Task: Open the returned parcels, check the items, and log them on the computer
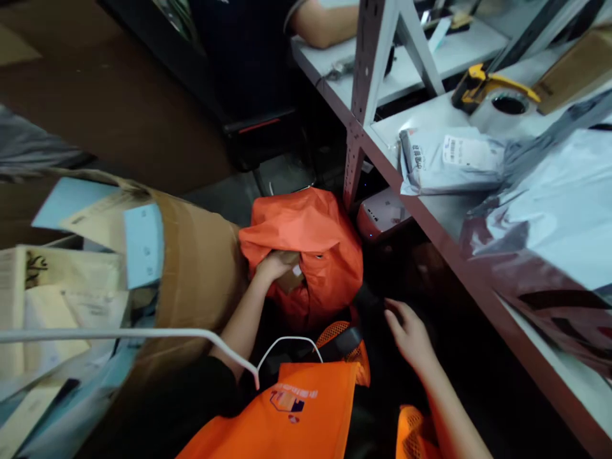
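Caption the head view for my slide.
Left hand on a brown package in the mouth of an orange bag, right hand empty and apart.

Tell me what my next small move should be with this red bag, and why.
Probably bring your right hand over to steady the red bag: it looks free, while your left hand is at the brown package in the bag's opening.
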Demonstrator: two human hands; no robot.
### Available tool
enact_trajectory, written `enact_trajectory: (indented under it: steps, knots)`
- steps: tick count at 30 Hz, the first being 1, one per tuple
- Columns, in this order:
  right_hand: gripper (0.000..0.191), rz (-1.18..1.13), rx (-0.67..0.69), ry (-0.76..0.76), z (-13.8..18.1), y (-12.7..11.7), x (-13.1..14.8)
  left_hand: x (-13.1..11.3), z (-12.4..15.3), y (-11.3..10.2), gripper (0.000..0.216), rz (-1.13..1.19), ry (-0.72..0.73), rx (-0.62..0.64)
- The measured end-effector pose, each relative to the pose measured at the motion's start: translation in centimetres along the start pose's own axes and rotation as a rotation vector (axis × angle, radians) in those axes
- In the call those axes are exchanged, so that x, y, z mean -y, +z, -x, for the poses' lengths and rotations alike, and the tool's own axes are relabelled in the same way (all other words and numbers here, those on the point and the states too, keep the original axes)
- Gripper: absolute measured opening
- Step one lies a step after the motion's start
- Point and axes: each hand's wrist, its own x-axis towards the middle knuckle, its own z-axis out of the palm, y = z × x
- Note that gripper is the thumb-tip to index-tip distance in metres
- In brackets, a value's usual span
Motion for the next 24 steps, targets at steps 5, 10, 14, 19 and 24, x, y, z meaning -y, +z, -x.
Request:
enact_trajectory:
  steps: [5,10,14,19,24]
  knots:
    - [0.066,0.076,0.346,-0.438,-6.6,6.8,8.7,-3.7,8.2,-4.3,0.100,-0.498,0.112,0.164]
    - [0.111,0.107,0.429,-0.599,-8.4,8.5,10.3,-7.1,17.1,-11.5,0.087,-0.477,0.214,0.118]
    - [0.108,0.127,0.309,-0.752,-6.8,8.5,11.3,-9.2,22.5,-15.9,0.086,-0.477,0.169,-0.068]
    - [0.050,0.070,0.048,-0.718,-6.8,9.7,12.9,-12.3,25.5,-17.3,0.086,-0.550,0.081,-0.189]
    - [0.024,0.142,0.025,-0.532,-13.0,7.5,7.1,-12.2,26.6,-19.6,0.089,-0.486,0.156,-0.167]
